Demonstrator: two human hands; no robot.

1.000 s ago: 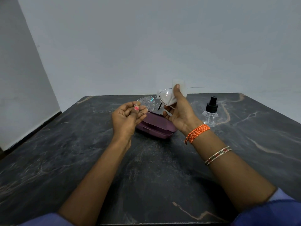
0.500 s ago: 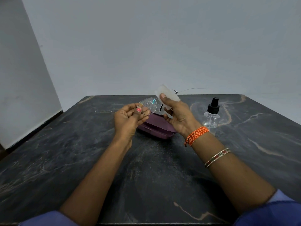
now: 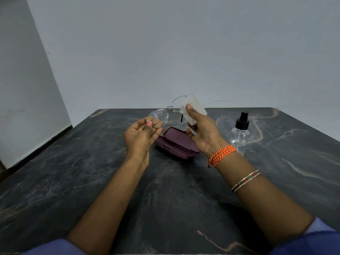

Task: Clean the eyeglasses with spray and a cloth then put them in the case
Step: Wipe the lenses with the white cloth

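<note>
A dark grey table [image 3: 92, 181] is showing pale and tan marble veining. At its 12 o'clock, a plum-purple case [image 3: 176, 142] is lying; at 1 o'clock a clear spray bottle [image 3: 239, 138] is wearing a black cap. The eyeglasses [image 3: 160, 116] — thin silver wire, clear lenses — are carrying droplets. A white cloth [image 3: 193, 107] is covering one lens. An orange braided thread [image 3: 221, 155] and a red-green-gold bangle [image 3: 245, 181] are circling one wrist; a thumbnail [image 3: 148, 123] is showing pink polish. Sleeves [image 3: 312, 240] — blue.

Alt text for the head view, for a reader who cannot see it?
Left hand pinches the droplet-speckled lens of the eyeglasses while the right hand rubs the other lens with a white cloth. A closed purple case and spray bottle stand on the dark table.
</note>
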